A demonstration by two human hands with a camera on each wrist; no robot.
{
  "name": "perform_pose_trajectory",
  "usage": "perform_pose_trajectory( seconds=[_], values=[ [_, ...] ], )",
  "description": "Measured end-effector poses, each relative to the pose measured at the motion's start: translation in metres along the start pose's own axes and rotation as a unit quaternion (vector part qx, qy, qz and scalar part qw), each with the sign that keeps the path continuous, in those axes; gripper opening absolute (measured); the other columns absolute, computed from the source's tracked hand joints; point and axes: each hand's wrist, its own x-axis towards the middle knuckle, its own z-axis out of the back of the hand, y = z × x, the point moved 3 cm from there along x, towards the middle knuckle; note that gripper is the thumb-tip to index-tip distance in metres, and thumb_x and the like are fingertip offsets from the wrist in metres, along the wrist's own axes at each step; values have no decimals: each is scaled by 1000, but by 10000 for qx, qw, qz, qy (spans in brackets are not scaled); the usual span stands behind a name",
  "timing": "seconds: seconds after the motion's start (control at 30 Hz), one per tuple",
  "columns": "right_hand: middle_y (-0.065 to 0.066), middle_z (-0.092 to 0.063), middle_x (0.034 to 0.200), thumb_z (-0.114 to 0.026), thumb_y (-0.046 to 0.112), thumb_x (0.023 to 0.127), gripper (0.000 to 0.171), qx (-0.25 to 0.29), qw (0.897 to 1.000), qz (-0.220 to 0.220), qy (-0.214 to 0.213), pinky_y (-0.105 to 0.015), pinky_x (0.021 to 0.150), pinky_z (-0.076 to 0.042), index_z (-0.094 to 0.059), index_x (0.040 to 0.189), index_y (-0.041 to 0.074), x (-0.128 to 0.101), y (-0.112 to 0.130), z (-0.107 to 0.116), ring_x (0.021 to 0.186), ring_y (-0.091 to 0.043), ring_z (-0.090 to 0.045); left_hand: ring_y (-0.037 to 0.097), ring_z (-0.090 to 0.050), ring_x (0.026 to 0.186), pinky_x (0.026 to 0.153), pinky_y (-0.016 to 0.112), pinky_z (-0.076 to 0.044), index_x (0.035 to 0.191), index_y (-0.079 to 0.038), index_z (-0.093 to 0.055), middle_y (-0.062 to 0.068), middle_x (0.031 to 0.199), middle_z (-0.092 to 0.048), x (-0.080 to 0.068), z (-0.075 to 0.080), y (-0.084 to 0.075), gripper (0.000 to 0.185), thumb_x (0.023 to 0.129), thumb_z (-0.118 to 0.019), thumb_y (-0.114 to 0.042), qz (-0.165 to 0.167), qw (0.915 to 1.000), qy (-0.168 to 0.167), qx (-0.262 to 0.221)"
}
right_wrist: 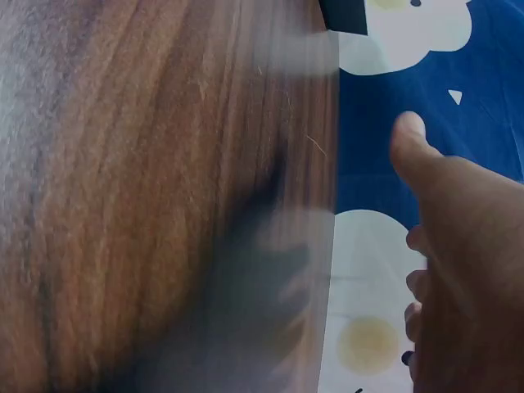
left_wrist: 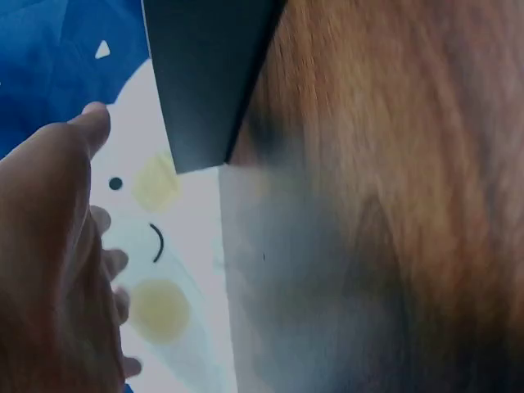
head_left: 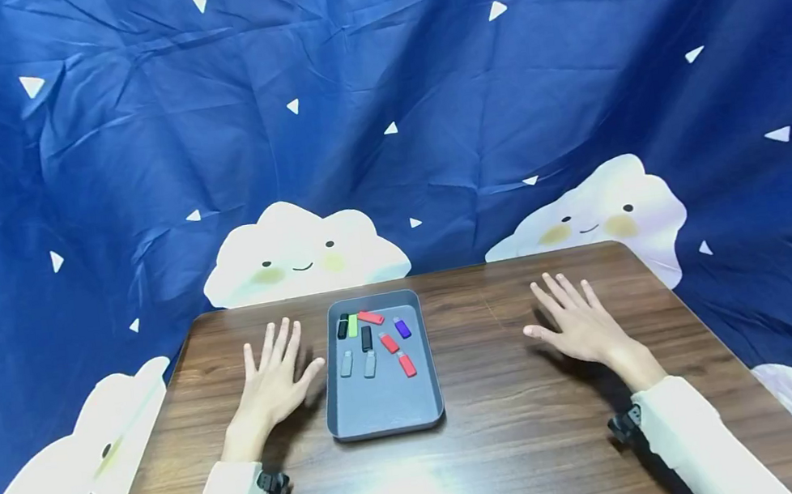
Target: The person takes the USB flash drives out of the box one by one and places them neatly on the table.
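Note:
A grey tray [head_left: 385, 411] lies mid-table and holds several small USB sticks: red [head_left: 406, 364], black [head_left: 366, 338], grey [head_left: 346, 363], a green one [head_left: 352, 325] and a purple one [head_left: 402, 328]. My left hand [head_left: 273, 375] lies flat on the wood just left of the tray, fingers spread, thumb close to the tray's left rim. My right hand [head_left: 577, 322] lies flat well to the right of the tray, fingers spread, holding nothing. The left wrist view shows my left hand [left_wrist: 49, 270] beside the tray's dark wall [left_wrist: 205, 74]. In the right wrist view my right hand [right_wrist: 458, 246] hovers over the wood.
The brown wooden table [head_left: 519, 428] stretches toward me, with bare wood between the tray and my right hand. A blue cloth backdrop [head_left: 381, 118] printed with white clouds hangs behind and around the table edges. White sleeves cover both forearms.

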Motion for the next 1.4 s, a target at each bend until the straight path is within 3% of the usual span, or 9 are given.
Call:
perform_pose_trajectory(
  seconds=[0.17, 0.33, 0.57, 0.73, 1.13, 1.4],
  values=[
    [-27, -43, 166, -59, 51, 106, 80, 227, 9985, 208, -454, -69, 125, -30, -36, 165, 2, 7, 9, 4, 154, -49, -39, 33, -18, 167, 135, 57, -17, 170, -2, -19, 15, 178, -20, -6, 1, -15, 77, 113, -43, -48, -435, 9986, -204, -207],
    [-19, -58, 156, -67, 48, 103, 71, 309, 9955, 578, -691, -64, 114, -48, -49, 160, 10, 19, 27, 12, 143, -42, -56, 34, -24, 165, 135, 55, -21, 167, 1, -28, 17, 176, -28, -17, 1, -36, 70, 114, -47, -40, -811, 9957, -344, -298],
    [-13, -67, 145, -73, 41, 100, 58, 266, 9886, 1295, -725, -59, 110, -53, -63, 149, 11, 39, 65, 26, 135, -36, -63, 36, -31, 162, 132, 58, -27, 162, 4, -38, 20, 171, -36, -35, -9, -56, 63, 112, -52, -30, -1004, 9939, -371, -262],
    [-6, -71, 137, -73, 38, 101, 47, 207, 9843, 1658, -563, -54, 107, -56, -70, 140, 12, 54, 89, 36, 132, -29, -65, 37, -33, 161, 132, 58, -28, 162, 6, -38, 22, 171, -36, -43, -15, -65, 60, 113, -50, -27, -968, 9948, -272, -157],
    [1, -76, 115, -74, 32, 100, 28, -87, 9692, 2400, -549, -47, 93, -60, -78, 123, 16, 83, 135, 45, 113, -22, -71, 44, -35, 158, 128, 61, -34, 158, 10, -41, 27, 169, -36, -55, -26, -71, 57, 113, -48, -24, -1000, 9946, -277, 4],
    [2, -75, 106, -76, 29, 99, 22, -251, 9594, 2765, -499, -43, 84, -61, -80, 116, 16, 95, 160, 46, 98, -19, -70, 43, -28, 162, 131, 58, -29, 161, 11, -36, 27, 173, -29, -54, -28, -71, 62, 112, -49, -26, -727, 9973, -28, 59]
  ],
)
